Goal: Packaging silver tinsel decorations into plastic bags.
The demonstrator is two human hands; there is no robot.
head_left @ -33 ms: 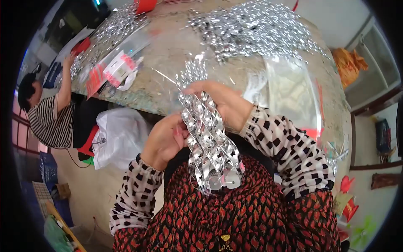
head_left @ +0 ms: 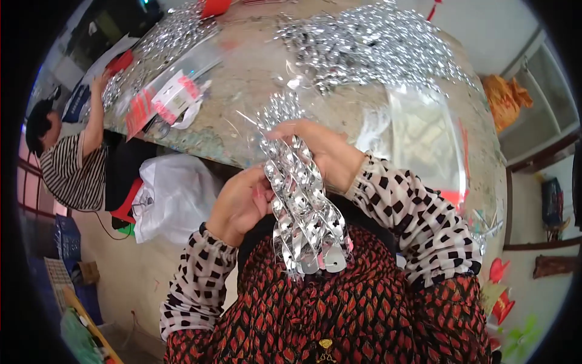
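Note:
A bundle of shiny silver twisted foil strips [head_left: 306, 212] lies lengthwise between my hands. Its near end, with flat rounded tabs that have small holes, rests against my patterned top. My right hand [head_left: 321, 148] is wrapped round the upper part from the right, thumb across the strips. On the other side my left hand [head_left: 245, 203] is closed, its curled fingers gripping the bundle's left edge; some fingertips are hidden behind it. The far end of the bundle [head_left: 284, 108] reaches beyond my right hand over the table, with clear plastic glinting around it.
A wide heap of silver strips [head_left: 376, 48] covers the table's far side. To the right lies a stack of clear plastic bags [head_left: 427, 136]. At left are a pink-and-white packet [head_left: 176, 97], a white sack [head_left: 173, 197] below the table edge, and a person in a striped shirt [head_left: 76, 176] reaching over the table.
The view has shifted slightly. Both hands keep their hold on the strips, whose near end sits a little higher in the view.

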